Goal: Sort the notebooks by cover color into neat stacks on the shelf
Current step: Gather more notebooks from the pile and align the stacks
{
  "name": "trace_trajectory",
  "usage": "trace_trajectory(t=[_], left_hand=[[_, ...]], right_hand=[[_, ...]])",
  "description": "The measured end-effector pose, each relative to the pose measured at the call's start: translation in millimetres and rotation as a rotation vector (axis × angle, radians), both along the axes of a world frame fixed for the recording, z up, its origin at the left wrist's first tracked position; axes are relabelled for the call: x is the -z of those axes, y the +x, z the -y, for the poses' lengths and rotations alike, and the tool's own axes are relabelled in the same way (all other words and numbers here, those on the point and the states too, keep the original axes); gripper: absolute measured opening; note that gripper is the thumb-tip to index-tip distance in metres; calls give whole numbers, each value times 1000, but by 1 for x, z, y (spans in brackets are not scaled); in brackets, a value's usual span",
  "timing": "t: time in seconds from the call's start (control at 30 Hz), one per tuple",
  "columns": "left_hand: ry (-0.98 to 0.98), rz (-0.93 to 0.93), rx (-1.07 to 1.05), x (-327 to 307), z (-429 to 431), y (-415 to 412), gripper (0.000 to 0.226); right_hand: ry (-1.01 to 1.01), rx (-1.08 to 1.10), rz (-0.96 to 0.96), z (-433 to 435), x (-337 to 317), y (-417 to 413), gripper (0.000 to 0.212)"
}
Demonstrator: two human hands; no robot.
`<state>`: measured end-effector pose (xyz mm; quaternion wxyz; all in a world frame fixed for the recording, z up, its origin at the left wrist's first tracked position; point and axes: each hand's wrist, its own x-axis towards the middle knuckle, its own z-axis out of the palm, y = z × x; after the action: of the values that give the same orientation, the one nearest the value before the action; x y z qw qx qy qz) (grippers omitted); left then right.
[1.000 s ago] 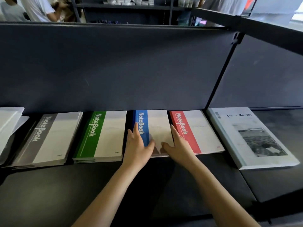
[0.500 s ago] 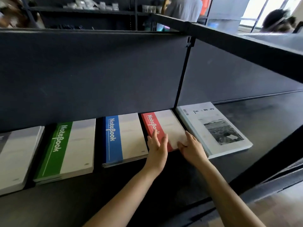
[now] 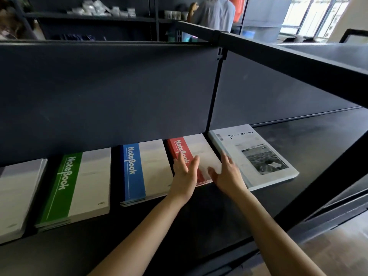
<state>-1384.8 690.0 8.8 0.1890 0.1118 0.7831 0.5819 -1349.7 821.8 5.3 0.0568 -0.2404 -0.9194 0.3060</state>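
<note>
**While the red stack gets squared, a sideways shove is the danger**

Since both hands are spread flat and grip nothing, the red stack (image 3: 201,150) is guided only by pressure at its sides. The left hand (image 3: 185,172) lies with straight fingers over the red stripe at the stack's left edge. The right hand (image 3: 229,174), just as open, stands at the right edge, in the narrow gap next to the pale photo book (image 3: 254,154). Motion blur hides whether the palms actually press on the cover.

Uneven pressure from one side could twist the top notebooks out of line, or slide the whole pile toward the blue stack (image 3: 143,170) just beside it. With so little room on the right, that hand could also knock the photo book askew. A downward push on the glossy cover might fan the thin books forward, and their front edges already look slightly stepped.

Each notebook has a white cover with a coloured band down its left side reading "NoteBook". They lie flat on the dark shelf (image 3: 199,216) against the back panel, in a row: grey stack (image 3: 18,192), green stack (image 3: 77,182), blue, then red. Every pile holds several thin books.
</note>
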Motion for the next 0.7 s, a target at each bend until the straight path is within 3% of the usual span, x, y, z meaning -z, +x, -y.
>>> trace_trajectory(t=[0.1,0.17,0.23,0.57,0.7], left_hand=[[-43,-261,-2,-13,30,-3,73],[-177,-489,-63,-18,57,-11,71],[-313,-590,-182,-19,93,-22,61],[-642,-632,-657,-20,313,-7,48],[-686,-542,-804,-22,399,18,46]], right_hand=[[54,-24,-223,24,-13,-6,65],[67,-99,-267,47,-17,-17,63],[78,-166,-289,74,-17,-31,61],[53,-585,-242,276,-12,-91,54],[28,-741,-275,376,-17,-92,54]])
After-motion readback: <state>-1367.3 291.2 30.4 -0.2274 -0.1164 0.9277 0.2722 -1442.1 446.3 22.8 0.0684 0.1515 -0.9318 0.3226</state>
